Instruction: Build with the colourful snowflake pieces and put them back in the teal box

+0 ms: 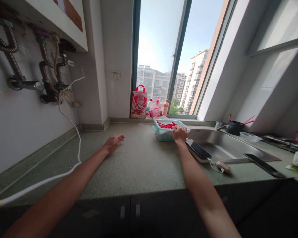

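A light blue plastic box stands on the counter beside the sink, with red, thin-looking pieces in it that I cannot name. My right hand is closed at the box's right front corner, its fingers over the rim and partly hidden. Over the counter to the left, my left hand has its fingers loosely stretched toward the right and holds nothing. A gap of bare counter lies between it and the box.
Right of the box are a steel sink, a phone on its near edge and a small cabled device. A red-and-white bag and several bottles stand by the window. A white cable crosses the left counter.
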`<state>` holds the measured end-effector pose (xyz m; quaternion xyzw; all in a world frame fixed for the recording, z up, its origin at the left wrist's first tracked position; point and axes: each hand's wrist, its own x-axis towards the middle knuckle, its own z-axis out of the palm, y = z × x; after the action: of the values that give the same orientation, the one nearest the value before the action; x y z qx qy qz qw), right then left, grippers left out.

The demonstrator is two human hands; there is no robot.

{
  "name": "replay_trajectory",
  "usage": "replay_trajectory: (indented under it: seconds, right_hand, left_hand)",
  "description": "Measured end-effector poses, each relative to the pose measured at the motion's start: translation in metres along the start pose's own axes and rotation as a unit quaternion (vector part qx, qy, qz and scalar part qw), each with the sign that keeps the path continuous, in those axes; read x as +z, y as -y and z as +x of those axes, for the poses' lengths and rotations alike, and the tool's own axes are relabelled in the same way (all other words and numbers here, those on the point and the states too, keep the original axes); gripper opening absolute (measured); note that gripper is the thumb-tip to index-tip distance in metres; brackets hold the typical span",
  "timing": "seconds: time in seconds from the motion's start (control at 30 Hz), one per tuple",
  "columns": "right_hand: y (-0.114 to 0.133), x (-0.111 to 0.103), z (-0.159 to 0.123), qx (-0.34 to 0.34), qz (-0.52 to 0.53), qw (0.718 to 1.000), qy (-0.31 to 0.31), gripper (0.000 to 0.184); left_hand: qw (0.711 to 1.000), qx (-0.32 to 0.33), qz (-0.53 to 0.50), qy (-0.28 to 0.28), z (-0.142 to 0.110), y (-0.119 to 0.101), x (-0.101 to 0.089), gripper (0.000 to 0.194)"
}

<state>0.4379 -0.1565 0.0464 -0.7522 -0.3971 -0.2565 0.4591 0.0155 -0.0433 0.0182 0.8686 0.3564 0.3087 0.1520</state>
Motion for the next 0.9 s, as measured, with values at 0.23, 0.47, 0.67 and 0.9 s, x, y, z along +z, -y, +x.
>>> replay_trajectory:
  seconds: [0.23, 0.47, 0.67, 0.9]
  right_hand:
    - [0.023, -0.004, -0.002, 0.038, 0.030, 0.996, 0.076, 0.035]
    - [0.097, -0.010, -0.050, -0.099, 0.078, 0.979, 0.161, 0.036]
    - [0.155, -0.026, -0.108, -0.348, 0.182, 0.893, 0.221, 0.054]
    - [0.103, 0.003, -0.070, -0.310, 0.198, 0.917, 0.152, 0.052]
  left_hand:
    - [0.999, 0.003, -0.041, -0.024, -0.001, 0.000, 0.001, 0.062]
    - [0.969, -0.037, -0.214, -0.120, 0.001, 0.002, 0.002, 0.070]
    - [0.813, -0.127, -0.522, -0.223, 0.005, 0.012, -0.015, 0.075]
    - [0.744, -0.149, -0.600, -0.254, 0.003, 0.010, -0.030, 0.029]
